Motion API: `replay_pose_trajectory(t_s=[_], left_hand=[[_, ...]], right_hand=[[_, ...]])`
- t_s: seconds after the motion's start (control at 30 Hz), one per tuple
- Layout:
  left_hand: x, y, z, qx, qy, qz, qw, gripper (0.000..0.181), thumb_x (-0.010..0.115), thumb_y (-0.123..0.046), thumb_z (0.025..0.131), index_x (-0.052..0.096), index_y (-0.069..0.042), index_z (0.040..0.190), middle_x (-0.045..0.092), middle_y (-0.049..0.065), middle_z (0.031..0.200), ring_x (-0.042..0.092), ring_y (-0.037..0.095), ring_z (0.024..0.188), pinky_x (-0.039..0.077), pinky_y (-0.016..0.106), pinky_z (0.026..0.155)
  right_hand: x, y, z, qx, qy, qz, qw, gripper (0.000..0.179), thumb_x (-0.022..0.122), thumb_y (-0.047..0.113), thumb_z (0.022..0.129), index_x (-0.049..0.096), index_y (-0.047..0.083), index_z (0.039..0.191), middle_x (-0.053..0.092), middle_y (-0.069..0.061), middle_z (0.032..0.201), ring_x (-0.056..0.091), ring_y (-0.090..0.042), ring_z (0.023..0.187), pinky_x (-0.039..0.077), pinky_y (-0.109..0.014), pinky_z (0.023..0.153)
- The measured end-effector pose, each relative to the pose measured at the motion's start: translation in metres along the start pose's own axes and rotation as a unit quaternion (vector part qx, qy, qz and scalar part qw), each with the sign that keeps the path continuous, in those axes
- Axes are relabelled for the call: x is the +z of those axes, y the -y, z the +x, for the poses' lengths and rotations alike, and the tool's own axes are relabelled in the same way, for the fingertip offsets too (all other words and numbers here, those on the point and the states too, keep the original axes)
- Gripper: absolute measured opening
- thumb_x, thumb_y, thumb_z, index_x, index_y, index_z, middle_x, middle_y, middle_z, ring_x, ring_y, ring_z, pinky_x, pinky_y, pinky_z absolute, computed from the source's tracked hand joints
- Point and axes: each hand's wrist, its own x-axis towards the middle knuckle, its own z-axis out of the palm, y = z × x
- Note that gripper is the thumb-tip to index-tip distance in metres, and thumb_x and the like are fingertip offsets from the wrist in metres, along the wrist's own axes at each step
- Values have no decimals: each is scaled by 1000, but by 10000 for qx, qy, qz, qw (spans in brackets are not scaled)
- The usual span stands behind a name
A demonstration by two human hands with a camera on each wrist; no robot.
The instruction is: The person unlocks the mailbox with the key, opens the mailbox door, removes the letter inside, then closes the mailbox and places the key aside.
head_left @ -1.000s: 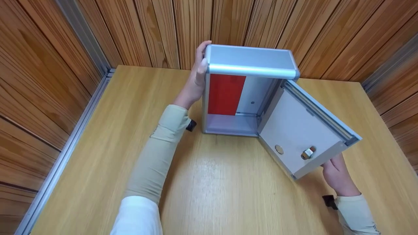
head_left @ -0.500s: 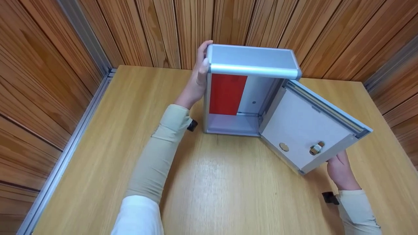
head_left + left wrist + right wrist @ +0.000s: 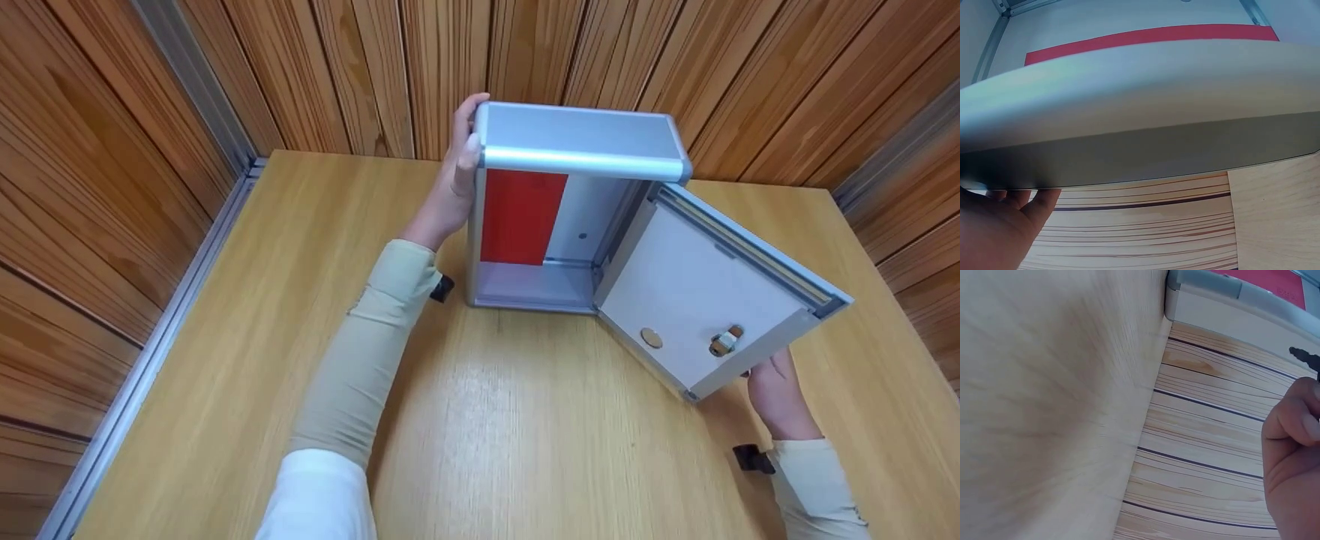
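Observation:
A silver metal box (image 3: 581,139) stands on the wooden tabletop with its hinged door (image 3: 697,292) swung out to the right. A red sheet (image 3: 521,217) covers part of the back inside. The door's inner face carries a cam lock (image 3: 726,341). My left hand (image 3: 454,176) grips the box's upper left side, thumb in front and fingers reaching round the back. Behind the door's free lower corner is my right hand (image 3: 776,390), partly hidden by it. In the right wrist view its curled fingers pinch a dark, jagged key (image 3: 1306,357).
The tabletop (image 3: 480,450) runs up to slatted wooden walls (image 3: 315,82) at the back and sides. A metal rail (image 3: 150,345) borders the left edge. Black wrist cameras (image 3: 752,459) sit at both sleeves.
The door has swung slightly further out to the right, and my right hand has moved with it. My left hand keeps its grip on the box.

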Motion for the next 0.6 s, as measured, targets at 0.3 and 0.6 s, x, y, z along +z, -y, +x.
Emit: replay_pose_trajectory(t_s=[0.3, 0.6], left_hand=[[0, -2, -1, -23, -25, 56, 10000, 76, 35, -57, 82, 14, -23, 147, 30, -3, 142, 31, 10, 127, 35, 39, 97], [1, -2, -1, -32, -12, 15, 10000, 78, 37, -59, 82, 14, -23, 147, 31, -1, 142, 32, 11, 126, 36, 39, 97]], right_hand=[[-3, -2, -6, 68, -52, -215, 9997, 38, 24, 28, 105, 47, 4, 123, 51, -4, 82, 48, -23, 62, 41, -31, 55], [-16, -12, -24, 442, 106, -1217, 9915, 36, 40, 25, 103, 49, 5, 131, 60, -8, 98, 55, -21, 77, 47, -23, 61]])
